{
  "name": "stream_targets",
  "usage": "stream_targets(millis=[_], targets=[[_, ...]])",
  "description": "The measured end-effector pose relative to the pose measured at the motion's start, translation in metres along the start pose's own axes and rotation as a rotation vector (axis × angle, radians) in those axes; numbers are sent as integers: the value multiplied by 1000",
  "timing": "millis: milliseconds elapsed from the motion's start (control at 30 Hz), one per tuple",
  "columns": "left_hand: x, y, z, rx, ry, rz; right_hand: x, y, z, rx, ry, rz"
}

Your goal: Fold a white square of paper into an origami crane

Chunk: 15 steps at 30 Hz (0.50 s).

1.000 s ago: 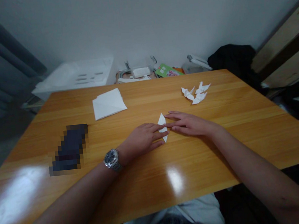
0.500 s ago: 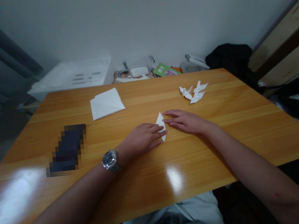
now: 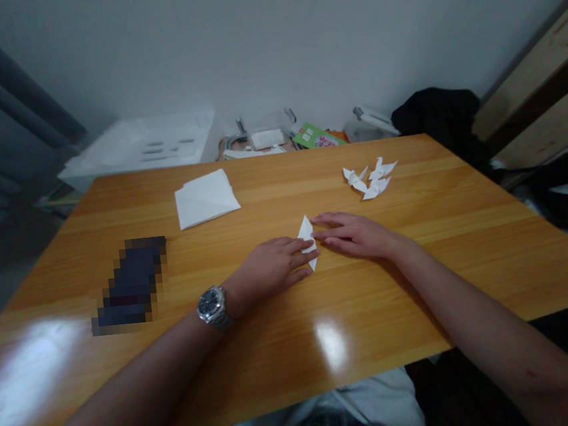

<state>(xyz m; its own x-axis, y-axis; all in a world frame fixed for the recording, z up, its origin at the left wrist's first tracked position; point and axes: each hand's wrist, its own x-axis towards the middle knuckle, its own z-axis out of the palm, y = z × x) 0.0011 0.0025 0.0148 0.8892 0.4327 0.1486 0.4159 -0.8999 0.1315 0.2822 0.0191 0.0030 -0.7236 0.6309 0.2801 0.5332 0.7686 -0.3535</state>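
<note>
A small white folded paper [image 3: 306, 229], shaped like a narrow diamond, lies flat on the wooden table [image 3: 277, 347]. My left hand [image 3: 281, 265], with a metal watch [image 3: 212, 303] on its wrist, rests with outstretched fingers across the middle and lower part of the paper, hiding some of it. From the other side, my right hand [image 3: 351, 233] lies on the table with its fingers apart, their tips at the paper's right edge. Several folded paper birds [image 3: 371, 179] sit beyond my right hand.
Toward the back left lies a stack of white paper sheets [image 3: 206, 199]. A dark pixelated rectangle [image 3: 132, 281] is at the left. Behind the table's far edge are a white plastic tray [image 3: 176, 133], a green booklet [image 3: 317, 135] and a black cloth heap [image 3: 435, 115].
The view has shifted very slightly. Both hands and the folded paper hold nearly the same places, with the right fingertips still along the paper's right edge.
</note>
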Motion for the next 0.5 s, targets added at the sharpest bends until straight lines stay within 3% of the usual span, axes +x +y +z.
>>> stream_targets(millis=[500], targets=[[-3,3,-1,20,-8,-56,1,-6,-2,65,-25,-28]])
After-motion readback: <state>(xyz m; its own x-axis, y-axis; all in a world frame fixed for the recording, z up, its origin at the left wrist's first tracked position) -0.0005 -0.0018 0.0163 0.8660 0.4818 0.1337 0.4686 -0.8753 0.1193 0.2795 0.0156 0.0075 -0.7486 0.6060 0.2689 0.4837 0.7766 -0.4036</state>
